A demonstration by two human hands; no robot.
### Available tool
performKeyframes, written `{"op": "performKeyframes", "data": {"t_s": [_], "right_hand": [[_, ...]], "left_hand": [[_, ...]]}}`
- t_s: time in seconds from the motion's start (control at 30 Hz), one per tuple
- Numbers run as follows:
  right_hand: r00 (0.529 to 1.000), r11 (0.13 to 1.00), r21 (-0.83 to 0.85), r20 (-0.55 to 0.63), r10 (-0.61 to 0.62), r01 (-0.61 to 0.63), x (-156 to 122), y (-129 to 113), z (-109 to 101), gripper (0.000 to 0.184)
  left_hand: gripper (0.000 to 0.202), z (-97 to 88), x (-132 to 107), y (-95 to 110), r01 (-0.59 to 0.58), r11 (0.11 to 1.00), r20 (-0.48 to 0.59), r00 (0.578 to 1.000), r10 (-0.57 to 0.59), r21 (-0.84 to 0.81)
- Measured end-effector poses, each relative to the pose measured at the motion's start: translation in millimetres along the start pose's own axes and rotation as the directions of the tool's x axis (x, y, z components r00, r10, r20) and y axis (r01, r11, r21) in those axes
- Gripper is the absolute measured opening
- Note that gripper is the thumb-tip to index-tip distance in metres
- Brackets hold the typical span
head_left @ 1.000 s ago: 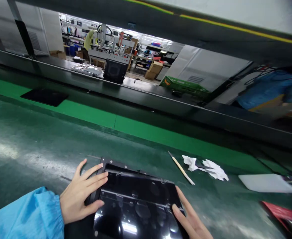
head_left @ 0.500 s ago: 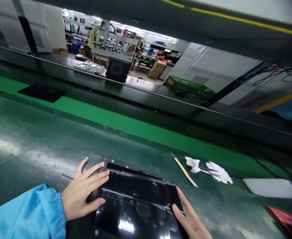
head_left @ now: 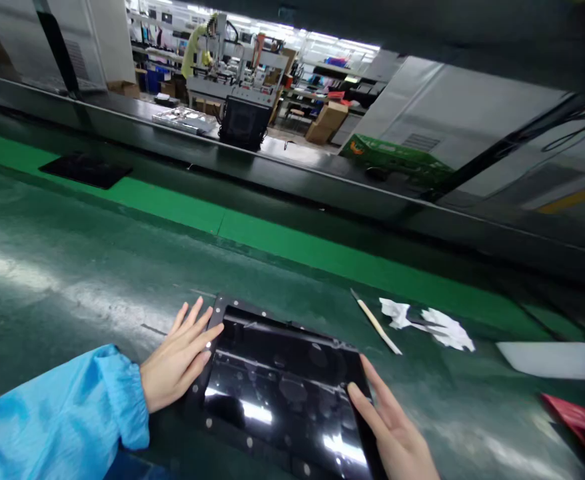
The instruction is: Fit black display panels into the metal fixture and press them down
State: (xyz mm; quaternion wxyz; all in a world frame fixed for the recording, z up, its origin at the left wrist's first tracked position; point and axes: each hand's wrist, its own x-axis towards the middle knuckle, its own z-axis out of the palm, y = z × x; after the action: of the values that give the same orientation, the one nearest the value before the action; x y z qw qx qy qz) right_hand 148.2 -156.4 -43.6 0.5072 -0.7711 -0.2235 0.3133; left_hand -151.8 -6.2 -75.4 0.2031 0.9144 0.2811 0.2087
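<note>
A glossy black rectangular panel (head_left: pixel 282 393) with a studded frame lies flat on the dark green bench in front of me. My left hand (head_left: pixel 180 357), in a light blue sleeve, rests open with its fingers stretched along the panel's left edge. My right hand (head_left: pixel 395 433) lies open against the panel's right edge, with two fingers pointing up along it. Neither hand grips anything.
A thin wooden-handled blade (head_left: pixel 376 323) and crumpled white paper (head_left: pixel 430 325) lie right of the panel. Further right are a white sheet (head_left: pixel 552 360) and a red item (head_left: pixel 575 415). A bright green belt (head_left: pixel 282 243) carries another black panel (head_left: pixel 85 170). A person in yellow stands at a distant machine.
My left hand slid off the panel's top surface to its left edge, fingers now straighter. The view moved forward and down, so more of the panel shows.
</note>
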Motion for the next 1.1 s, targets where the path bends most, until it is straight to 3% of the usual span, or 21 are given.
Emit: {"op": "performKeyframes", "data": {"t_s": [0.23,0.53,0.9,1.1], "right_hand": [[0.999,0.999,-0.048,-0.05,0.021,-0.023,-14,-14,8,0.077],[0.995,0.998,-0.007,-0.08,0.066,-0.066,-17,-12,11,0.081],[0.993,0.996,0.021,-0.076,0.088,-0.086,-19,-18,16,0.086],[0.992,0.994,0.007,-0.068,0.105,-0.105,-18,-10,15,0.083]], "left_hand": [[0.053,8.0,-6,1,-0.049,0.999,0.025,0.998,0.049,-0.005],[0.057,8.3,-6,3,-0.084,0.996,0.073,0.994,0.085,-0.015],[0.058,6.0,-5,5,-0.082,0.997,0.089,0.993,0.081,0.009],[0.062,2.2,-3,8,-0.06,0.997,0.15,0.987,0.052,0.053]]}}
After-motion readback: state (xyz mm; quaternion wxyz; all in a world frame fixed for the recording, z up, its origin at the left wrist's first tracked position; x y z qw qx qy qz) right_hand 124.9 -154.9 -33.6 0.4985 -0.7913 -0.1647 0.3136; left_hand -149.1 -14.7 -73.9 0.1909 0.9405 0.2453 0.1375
